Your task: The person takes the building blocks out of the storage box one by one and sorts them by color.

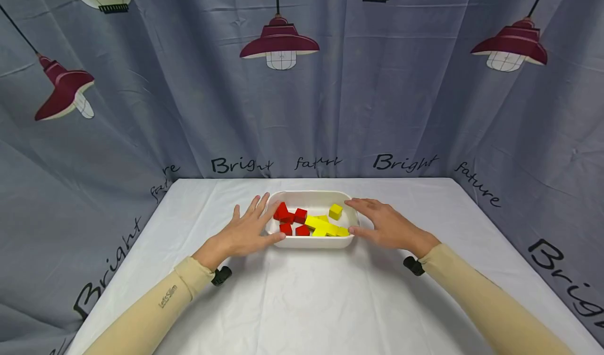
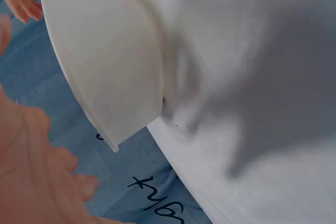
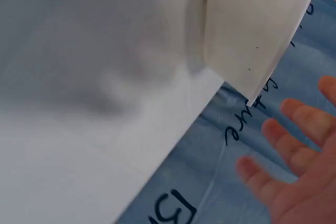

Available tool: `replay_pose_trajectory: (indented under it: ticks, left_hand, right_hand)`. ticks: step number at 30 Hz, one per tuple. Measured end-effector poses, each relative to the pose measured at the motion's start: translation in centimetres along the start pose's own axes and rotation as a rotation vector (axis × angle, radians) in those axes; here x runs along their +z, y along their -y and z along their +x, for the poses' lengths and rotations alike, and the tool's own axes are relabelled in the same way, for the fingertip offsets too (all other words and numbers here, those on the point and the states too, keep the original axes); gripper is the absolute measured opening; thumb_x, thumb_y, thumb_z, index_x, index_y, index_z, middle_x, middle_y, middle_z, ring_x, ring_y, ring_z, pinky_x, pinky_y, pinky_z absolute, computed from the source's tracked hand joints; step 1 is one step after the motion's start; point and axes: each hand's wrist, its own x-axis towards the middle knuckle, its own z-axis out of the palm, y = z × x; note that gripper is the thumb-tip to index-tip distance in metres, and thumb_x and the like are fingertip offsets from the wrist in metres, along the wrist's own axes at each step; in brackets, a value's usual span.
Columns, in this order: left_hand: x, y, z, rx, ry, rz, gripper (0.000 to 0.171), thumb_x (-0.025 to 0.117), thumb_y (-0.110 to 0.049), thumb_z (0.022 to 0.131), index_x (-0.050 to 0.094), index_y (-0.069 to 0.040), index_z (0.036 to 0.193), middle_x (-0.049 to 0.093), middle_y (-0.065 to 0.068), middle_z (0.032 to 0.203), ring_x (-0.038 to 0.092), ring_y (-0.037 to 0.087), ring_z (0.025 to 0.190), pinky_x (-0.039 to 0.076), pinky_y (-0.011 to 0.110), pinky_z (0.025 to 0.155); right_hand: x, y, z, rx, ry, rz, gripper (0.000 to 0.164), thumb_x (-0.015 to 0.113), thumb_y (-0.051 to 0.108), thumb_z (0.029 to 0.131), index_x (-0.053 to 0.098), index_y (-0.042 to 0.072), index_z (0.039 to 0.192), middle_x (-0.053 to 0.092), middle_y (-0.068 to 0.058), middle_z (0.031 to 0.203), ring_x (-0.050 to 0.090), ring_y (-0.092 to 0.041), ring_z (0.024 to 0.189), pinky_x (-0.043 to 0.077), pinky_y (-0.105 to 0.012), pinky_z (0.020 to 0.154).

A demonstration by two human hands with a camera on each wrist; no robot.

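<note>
Left grip [image 1: 243, 234] and right grip [image 1: 390, 226] are both released, fingers stretched out, one at each end of the white tray [image 1: 312, 243], contact hard to call! The tray sits on the white table [image 1: 313, 302], red blocks [image 1: 300, 216] left, yellow blocks [image 1: 326, 226] right. Behind, a blue-grey curtain [image 1: 377, 93] shows printed lamps [image 1: 279, 44].

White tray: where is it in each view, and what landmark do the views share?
Head: the white tray sits just below centre, between the left hand and right hand.
Left wrist: upper left, outer wall showing, cut off by the top edge.
Right wrist: upper right, also cut off at the top.
Shared landmark: the curtain with black lettering.
</note>
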Motion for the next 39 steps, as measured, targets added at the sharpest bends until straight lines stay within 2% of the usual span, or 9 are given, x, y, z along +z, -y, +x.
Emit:
replay_pose_trajectory:
  ticks: [2,4,8,12,16,24,27,34,39]
  left_hand:
    - [0.0,0.2,0.3,-0.012,-0.026,-0.026,0.093,0.044,-0.075,0.092,0.01,-0.027,0.163,0.003,0.008,0.171,0.008,0.033,0.157,0.011,0.068,0.118]
    - [0.0,0.3,0.6,-0.021,-0.065,-0.069,0.089,0.053,-0.067,0.093,0.022,-0.019,0.162,0.019,0.009,0.168,0.024,0.032,0.153,0.024,0.061,0.118]
    - [-0.1,0.4,1.4,-0.068,-0.159,-0.15,0.072,0.062,-0.047,0.094,0.044,-0.009,0.151,0.05,0.01,0.151,0.052,0.03,0.136,0.042,0.05,0.11]
    - [-0.1,0.5,2.3,-0.13,-0.243,-0.211,0.056,0.062,-0.035,0.094,0.054,-0.007,0.141,0.063,0.01,0.134,0.062,0.028,0.119,0.049,0.048,0.1]
    - [0.0,0.6,3.3,-0.166,-0.265,-0.234,0.05,0.061,-0.032,0.094,0.057,-0.007,0.137,0.066,0.01,0.124,0.064,0.026,0.107,0.053,0.046,0.091]
    - [1.0,1.4,4.9,-0.216,-0.266,-0.265,0.046,0.059,-0.028,0.093,0.058,-0.008,0.134,0.064,0.009,0.12,0.061,0.025,0.098,0.053,0.043,0.087]
    - [1.6,1.7,5.5,-0.217,-0.244,-0.256,0.043,0.059,-0.028,0.093,0.059,-0.009,0.132,0.064,0.006,0.118,0.059,0.023,0.095,0.052,0.042,0.085]
    - [2.7,1.8,6.3,-0.231,-0.221,-0.25,0.045,0.06,-0.033,0.091,0.058,-0.011,0.131,0.062,0.005,0.127,0.06,0.024,0.101,0.051,0.046,0.092]
    - [3.2,1.6,6.6,-0.252,-0.239,-0.246,0.049,0.061,-0.031,0.091,0.052,-0.014,0.137,0.06,0.006,0.132,0.061,0.027,0.11,0.05,0.049,0.097]
  right_hand:
    - [0.1,-0.1,0.4,0.018,-0.032,0.086,0.071,0.058,0.06,0.094,0.044,0.023,0.153,0.048,-0.008,0.154,0.047,-0.035,0.138,0.04,-0.062,0.107]
    - [0.1,-0.2,0.9,0.038,-0.054,0.181,0.065,0.06,0.054,0.096,0.049,0.019,0.15,0.052,-0.008,0.15,0.052,-0.034,0.133,0.044,-0.058,0.105]
    - [0.3,-0.4,1.6,0.051,-0.113,0.366,0.053,0.06,0.039,0.1,0.055,0.009,0.144,0.059,-0.012,0.142,0.059,-0.032,0.123,0.05,-0.05,0.099]
    - [0.4,-0.5,2.1,0.091,-0.152,0.497,0.045,0.059,0.032,0.102,0.057,0.009,0.14,0.062,-0.014,0.138,0.06,-0.031,0.122,0.05,-0.048,0.099]
    - [0.6,-0.6,2.3,0.132,-0.141,0.581,0.043,0.057,0.032,0.103,0.058,0.011,0.14,0.061,-0.013,0.139,0.058,-0.03,0.125,0.047,-0.048,0.101]
    - [1.2,-0.5,2.6,0.179,-0.128,0.756,0.041,0.057,0.026,0.103,0.057,0.008,0.139,0.058,-0.018,0.141,0.059,-0.036,0.124,0.045,-0.057,0.104]
    - [1.2,-0.6,2.6,0.191,-0.13,0.778,0.042,0.056,0.027,0.104,0.056,0.005,0.14,0.057,-0.02,0.142,0.058,-0.038,0.124,0.047,-0.055,0.103]
    - [0.9,-0.5,2.8,0.215,-0.153,0.768,0.046,0.056,0.029,0.103,0.055,0.002,0.14,0.059,-0.021,0.138,0.06,-0.036,0.118,0.055,-0.034,0.092]
    - [0.7,-0.4,3.0,0.226,-0.155,0.786,0.045,0.057,0.029,0.103,0.056,0.003,0.139,0.058,-0.022,0.139,0.059,-0.038,0.12,0.054,-0.04,0.095]
